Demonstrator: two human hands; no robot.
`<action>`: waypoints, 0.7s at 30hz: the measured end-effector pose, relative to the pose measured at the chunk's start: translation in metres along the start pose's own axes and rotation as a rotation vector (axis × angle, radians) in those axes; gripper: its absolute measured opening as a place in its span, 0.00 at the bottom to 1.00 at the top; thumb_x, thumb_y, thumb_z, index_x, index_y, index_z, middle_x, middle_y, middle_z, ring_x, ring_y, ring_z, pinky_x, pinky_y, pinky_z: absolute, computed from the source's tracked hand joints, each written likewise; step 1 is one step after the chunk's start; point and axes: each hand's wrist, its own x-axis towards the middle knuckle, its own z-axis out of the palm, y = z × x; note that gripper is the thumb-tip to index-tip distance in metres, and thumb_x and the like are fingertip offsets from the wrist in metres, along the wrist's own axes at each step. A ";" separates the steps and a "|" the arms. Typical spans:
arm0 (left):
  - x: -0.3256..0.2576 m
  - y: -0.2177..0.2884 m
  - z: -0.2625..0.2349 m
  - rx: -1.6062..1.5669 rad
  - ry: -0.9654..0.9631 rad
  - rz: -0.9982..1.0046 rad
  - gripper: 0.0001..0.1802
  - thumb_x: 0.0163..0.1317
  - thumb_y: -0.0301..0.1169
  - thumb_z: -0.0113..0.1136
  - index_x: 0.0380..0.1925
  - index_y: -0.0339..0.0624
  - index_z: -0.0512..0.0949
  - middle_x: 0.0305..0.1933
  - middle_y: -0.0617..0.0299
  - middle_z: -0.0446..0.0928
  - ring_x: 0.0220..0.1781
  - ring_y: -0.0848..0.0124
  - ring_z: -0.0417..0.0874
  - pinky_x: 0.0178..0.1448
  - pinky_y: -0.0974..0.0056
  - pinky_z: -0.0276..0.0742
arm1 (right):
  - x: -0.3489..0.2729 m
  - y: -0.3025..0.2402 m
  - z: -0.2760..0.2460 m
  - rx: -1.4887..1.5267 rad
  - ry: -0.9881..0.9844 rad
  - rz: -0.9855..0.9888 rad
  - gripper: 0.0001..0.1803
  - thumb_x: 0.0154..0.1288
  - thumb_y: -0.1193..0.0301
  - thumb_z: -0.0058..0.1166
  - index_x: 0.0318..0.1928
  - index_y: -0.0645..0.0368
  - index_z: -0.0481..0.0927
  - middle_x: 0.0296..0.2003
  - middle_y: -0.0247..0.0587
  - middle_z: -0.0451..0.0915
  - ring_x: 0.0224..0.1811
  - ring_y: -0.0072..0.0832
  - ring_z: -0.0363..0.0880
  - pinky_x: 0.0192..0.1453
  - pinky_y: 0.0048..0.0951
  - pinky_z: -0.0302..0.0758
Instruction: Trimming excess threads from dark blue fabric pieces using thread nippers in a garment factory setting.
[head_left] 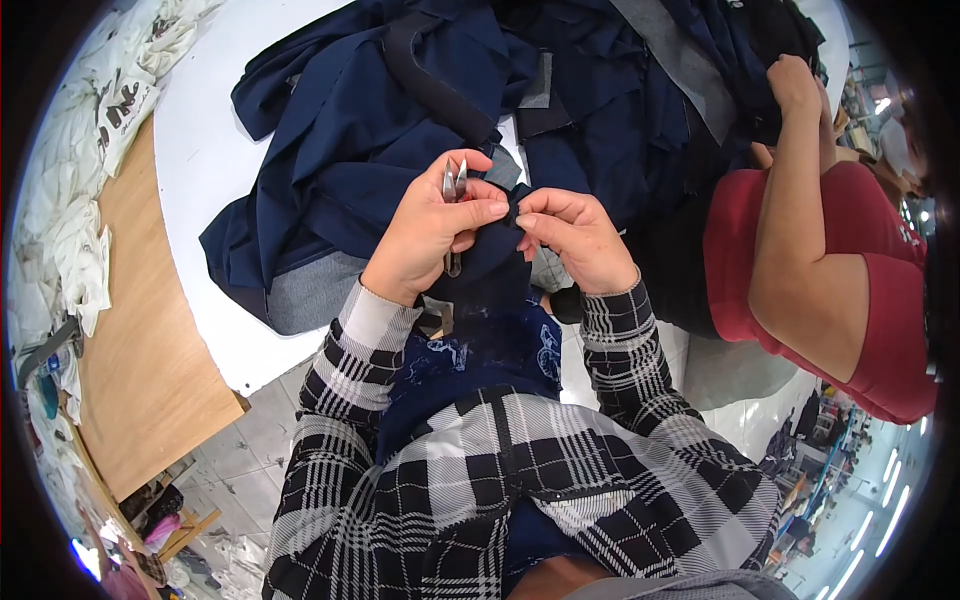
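Note:
My left hand (418, 232) is closed around small metal thread snips (454, 182), blades pointing up between the fingers. Its thumb and forefinger also pinch the edge of a dark navy cloth (485, 275). Close on the right, my right hand (583, 240) pinches the same edge with thumb and fingertips. The cloth hangs from both hands toward my lap. Behind them lies a heap of navy fabric pieces (350, 195), with grey undersides showing in places.
The heap rests on a white tabletop (195, 215). A bare wooden board (150, 350) and white cloth bundles (80, 255) are at the left. Close on my right, a person in a red shirt (800, 270) reaches to dark fabric at the far right.

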 end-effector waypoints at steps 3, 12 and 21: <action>0.001 -0.003 -0.004 -0.180 -0.022 -0.123 0.20 0.52 0.20 0.62 0.45 0.41 0.67 0.29 0.65 0.75 0.22 0.85 0.68 0.18 0.79 0.56 | 0.000 -0.001 -0.004 0.142 -0.069 0.049 0.06 0.62 0.75 0.53 0.37 0.66 0.78 0.30 0.33 0.77 0.28 0.18 0.75 0.33 0.17 0.72; 0.004 0.000 0.007 -0.097 0.032 -0.088 0.19 0.50 0.21 0.66 0.39 0.41 0.68 0.28 0.66 0.74 0.19 0.85 0.67 0.18 0.79 0.55 | 0.004 0.004 0.001 -0.106 -0.018 -0.420 0.03 0.57 0.80 0.53 0.33 0.65 0.79 0.45 0.41 0.75 0.41 0.22 0.73 0.48 0.22 0.68; -0.016 0.000 0.011 0.597 0.148 0.233 0.30 0.56 0.29 0.61 0.58 0.33 0.64 0.37 0.65 0.74 0.30 0.82 0.69 0.36 0.77 0.68 | 0.007 0.013 -0.011 0.060 0.071 -0.382 0.03 0.60 0.80 0.52 0.34 0.65 0.78 0.44 0.38 0.75 0.39 0.17 0.72 0.43 0.18 0.68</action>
